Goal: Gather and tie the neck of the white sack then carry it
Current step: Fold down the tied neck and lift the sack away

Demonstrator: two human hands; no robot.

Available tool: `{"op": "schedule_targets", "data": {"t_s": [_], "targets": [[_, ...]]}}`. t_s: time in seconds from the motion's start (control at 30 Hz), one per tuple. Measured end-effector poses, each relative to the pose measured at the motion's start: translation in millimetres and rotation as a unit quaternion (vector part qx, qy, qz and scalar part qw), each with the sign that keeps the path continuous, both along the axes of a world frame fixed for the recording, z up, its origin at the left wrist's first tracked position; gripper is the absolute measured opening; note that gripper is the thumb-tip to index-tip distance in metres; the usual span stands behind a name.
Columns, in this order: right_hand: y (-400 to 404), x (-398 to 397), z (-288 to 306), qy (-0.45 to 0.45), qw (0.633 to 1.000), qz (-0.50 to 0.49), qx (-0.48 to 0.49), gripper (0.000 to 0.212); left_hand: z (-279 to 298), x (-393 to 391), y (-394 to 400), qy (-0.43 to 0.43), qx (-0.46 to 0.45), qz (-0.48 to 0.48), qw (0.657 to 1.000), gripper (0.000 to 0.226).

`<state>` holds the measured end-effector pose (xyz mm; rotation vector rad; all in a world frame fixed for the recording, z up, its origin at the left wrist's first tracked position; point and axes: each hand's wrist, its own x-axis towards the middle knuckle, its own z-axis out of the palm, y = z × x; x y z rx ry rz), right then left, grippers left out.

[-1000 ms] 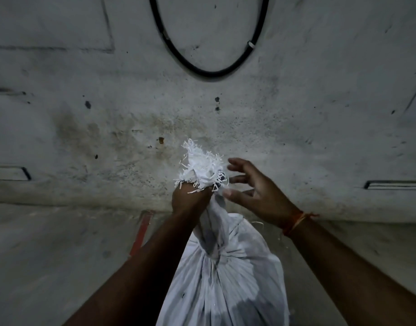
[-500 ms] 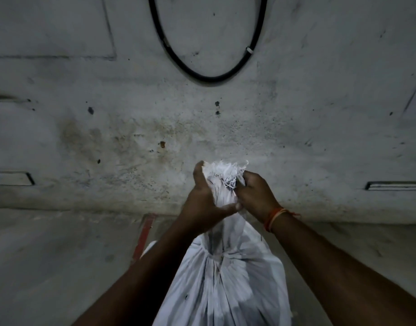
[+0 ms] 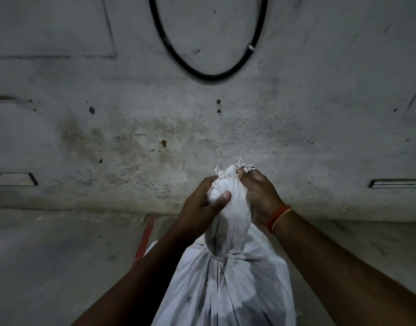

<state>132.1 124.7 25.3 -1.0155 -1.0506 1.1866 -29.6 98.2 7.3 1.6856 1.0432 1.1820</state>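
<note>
A white woven sack (image 3: 225,285) stands upright on the floor right in front of me. A thin tie cinches it at about (image 3: 220,256), and the gathered neck (image 3: 228,208) rises above that. My left hand (image 3: 200,208) grips the neck from the left, thumb pressed across the folded cloth. My right hand (image 3: 258,194), with an orange thread band at the wrist, grips the neck from the right. Frayed white strands stick out above my fingers. The top of the neck is bunched between both hands.
A stained concrete wall (image 3: 155,137) stands close behind the sack. A black cable loop (image 3: 209,76) hangs on it. A red bar (image 3: 146,236) lies on the concrete floor to the left of the sack. Recessed slots show in the wall at left and right.
My right hand has closed onto the sack's neck from an open pose. Both hands have folded the frayed top down into a compact bunch, and it sits lower than before.
</note>
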Motion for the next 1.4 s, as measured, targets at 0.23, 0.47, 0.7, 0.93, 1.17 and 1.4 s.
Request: {"op": "schedule_targets", "data": {"t_s": [0.23, 0.47, 0.7, 0.93, 1.17, 1.4], "targets": [[-11.5, 6.1, 6.0, -0.225, 0.962, -0.134, 0.084, 0.025, -0.7, 10.3, 1.9, -0.085, -0.035, 0.112, 0.990, 0.028], [-22.4, 8.4, -3.2, -0.129, 0.987, -0.042, 0.082, 0.017, 18.7, 15.9, 7.6, -0.123, -0.046, 0.070, 0.989, 0.032], [-10.8, 10.8, -13.8, 0.166, 0.985, -0.042, 0.015, 0.018, 31.4, -2.1, 17.3, -0.102, 0.032, 0.062, 0.992, 0.029], [0.6, 8.7, -8.2, -0.081, 0.987, -0.137, 0.029, 0.030, 27.2, 5.7, 19.4, -0.148, -0.067, 0.051, 0.985, 0.026], [-13.5, 25.7, -4.3, -0.312, 0.911, -0.195, 0.186, 0.018, 29.3, -6.8, 24.7, -0.148, -0.292, 0.039, 0.944, 0.016], [-20.3, 39.3, -6.5, -0.568, 0.766, 0.089, 0.288, 0.056, 19.4, -9.2, 30.9, -0.085, -0.365, 0.019, 0.927, 0.025]]}}
